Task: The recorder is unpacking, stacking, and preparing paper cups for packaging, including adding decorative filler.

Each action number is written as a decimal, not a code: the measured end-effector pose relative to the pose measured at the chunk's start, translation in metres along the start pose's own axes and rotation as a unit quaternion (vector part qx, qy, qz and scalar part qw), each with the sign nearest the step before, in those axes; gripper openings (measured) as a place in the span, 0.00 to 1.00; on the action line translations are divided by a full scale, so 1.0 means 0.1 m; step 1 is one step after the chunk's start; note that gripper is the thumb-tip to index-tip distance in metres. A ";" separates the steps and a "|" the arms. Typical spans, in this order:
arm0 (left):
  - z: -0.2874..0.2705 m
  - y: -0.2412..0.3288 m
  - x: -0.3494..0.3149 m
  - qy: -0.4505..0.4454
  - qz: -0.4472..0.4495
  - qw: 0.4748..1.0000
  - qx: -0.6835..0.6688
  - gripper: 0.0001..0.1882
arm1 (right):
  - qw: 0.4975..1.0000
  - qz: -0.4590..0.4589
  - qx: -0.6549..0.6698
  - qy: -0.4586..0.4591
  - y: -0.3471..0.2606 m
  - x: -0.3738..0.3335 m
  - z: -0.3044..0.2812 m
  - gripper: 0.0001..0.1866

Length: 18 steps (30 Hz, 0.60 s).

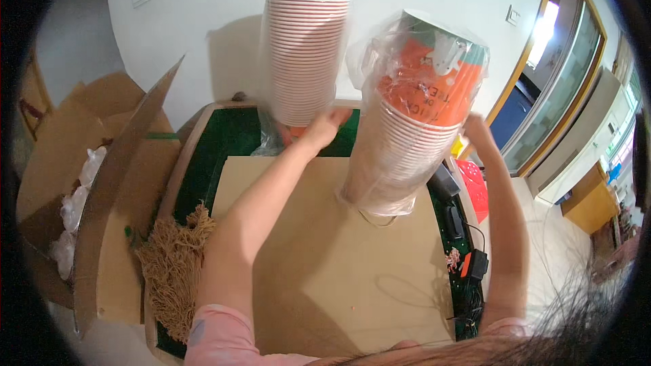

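Two tall stacks of paper cups in clear plastic sleeves are before me. The left stack is upright near the wall, its rims up and orange at its foot. A right stack leans over the beige board, with an orange and green printed cup upside down at its top. My left hand reaches between the stacks by the foot of the left one; its fingers are smeared and partly hidden. Against the right stack's right side is my right hand, blurred, with its fingertips behind the cups.
The board lies on a green-topped table with a raised wooden rim. An open cardboard box with plastic-wrapped items stands left. Brown fringe hangs at the near left corner. Black adapters with cables and a red perforated item lie right.
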<state>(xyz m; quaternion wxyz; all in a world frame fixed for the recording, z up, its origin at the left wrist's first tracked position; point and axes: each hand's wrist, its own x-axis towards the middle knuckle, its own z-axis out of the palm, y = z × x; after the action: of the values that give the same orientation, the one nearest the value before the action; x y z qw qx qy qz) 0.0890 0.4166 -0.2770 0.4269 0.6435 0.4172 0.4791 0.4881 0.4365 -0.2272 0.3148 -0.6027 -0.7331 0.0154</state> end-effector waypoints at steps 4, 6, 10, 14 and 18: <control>0.05 0.17 0.06 0.037 -0.028 0.952 -0.301 0.34 | 0.753 0.124 0.639 0.094 -1.70 -0.28 0.41 0.28; 0.37 -0.11 0.06 0.087 -0.054 0.949 -0.298 0.39 | 0.695 0.183 0.676 0.165 -1.54 -0.34 0.73 0.28; 0.60 -0.62 -0.29 0.065 -0.158 0.942 -0.288 0.40 | 0.724 0.235 0.639 0.110 -0.83 -0.92 1.58 0.26; 0.61 -1.20 -0.45 0.056 -0.240 0.939 -0.238 0.41 | 0.700 0.218 0.672 0.105 -0.67 -1.35 2.20 0.26; 0.70 -1.30 -0.61 0.084 -0.150 0.923 -0.344 0.39 | 0.683 0.301 0.651 0.137 -0.75 -1.39 2.26 0.24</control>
<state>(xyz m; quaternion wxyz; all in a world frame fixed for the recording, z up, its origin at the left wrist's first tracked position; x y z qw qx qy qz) 0.1286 0.3853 -0.4285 0.6528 0.3441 0.3525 0.5755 0.3240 0.3727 -0.4394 0.7034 -0.4296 -0.2656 0.5001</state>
